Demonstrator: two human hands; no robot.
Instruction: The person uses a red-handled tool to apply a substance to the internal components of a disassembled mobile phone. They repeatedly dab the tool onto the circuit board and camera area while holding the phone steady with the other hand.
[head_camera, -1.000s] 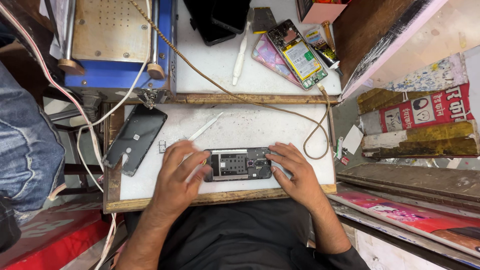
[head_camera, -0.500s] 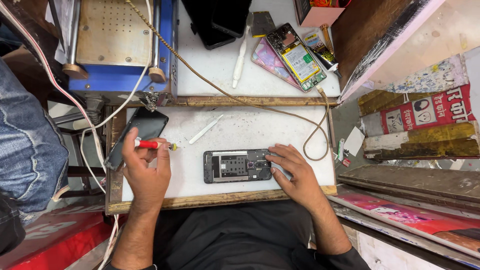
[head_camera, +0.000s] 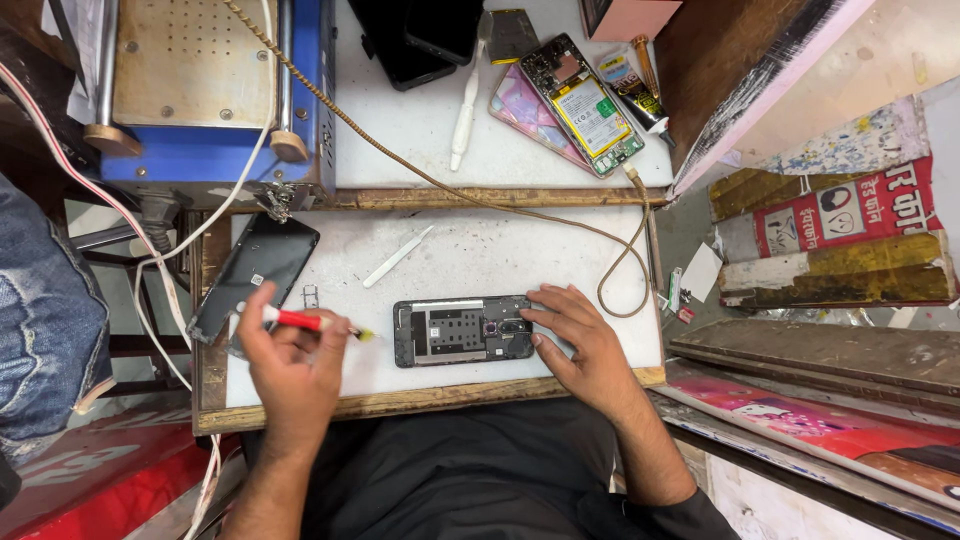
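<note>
Gripping a red-handled screwdriver (head_camera: 305, 321) in the left hand (head_camera: 290, 365), right hand (head_camera: 585, 345) pinning an opened phone (head_camera: 462, 331) flat on the white counter (head_camera: 480, 250).

Far left: blue machine (head_camera: 200, 90) on the upper shelf, black screen panel (head_camera: 255, 275) lying just beside the left hand. Left hand closed round the screwdriver, tip aimed right toward the phone, not touching it. White plastic pry tool (head_camera: 397, 257) lies loose above, near. Phone sits mid-counter, back off, internals up; right hand open, fingers spread on its right end, likely to stop it sliding. Brown braided cable (head_camera: 620, 250) loops right; another opened phone (head_camera: 592, 105) parked on the upper shelf.
</note>
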